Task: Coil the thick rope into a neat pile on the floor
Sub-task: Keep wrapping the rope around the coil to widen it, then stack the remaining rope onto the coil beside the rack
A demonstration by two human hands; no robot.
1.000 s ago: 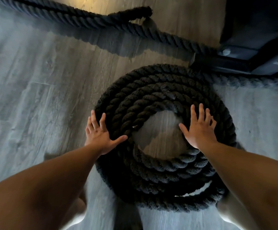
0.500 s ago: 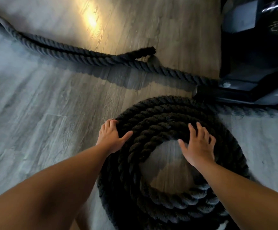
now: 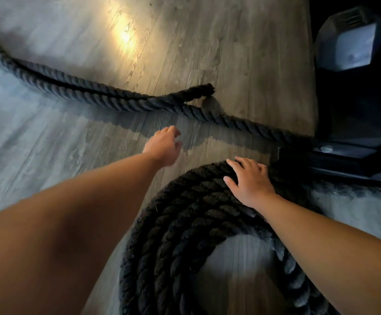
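A thick black rope coil [image 3: 185,226] lies in several stacked rings on the wooden floor, in the lower middle of the head view. My right hand [image 3: 251,181] rests flat on the coil's far rim, fingers spread. My left hand [image 3: 163,145] hovers over bare floor beyond the coil, fingers loosely curled, holding nothing. A loose stretch of the same rope [image 3: 89,95] runs across the floor from the far left toward the right, and a frayed rope end [image 3: 204,89] lies beside it.
Dark exercise equipment [image 3: 353,114] with a black base stands at the right edge, and the loose rope runs up to it. Grey wood floor [image 3: 48,155] spreads to the left and far side, with a bright light patch at the top.
My left hand has lifted off the coil's left rim and reached forward over the floor toward the loose rope. My right hand slid to the coil's far rim. The view tilted forward.
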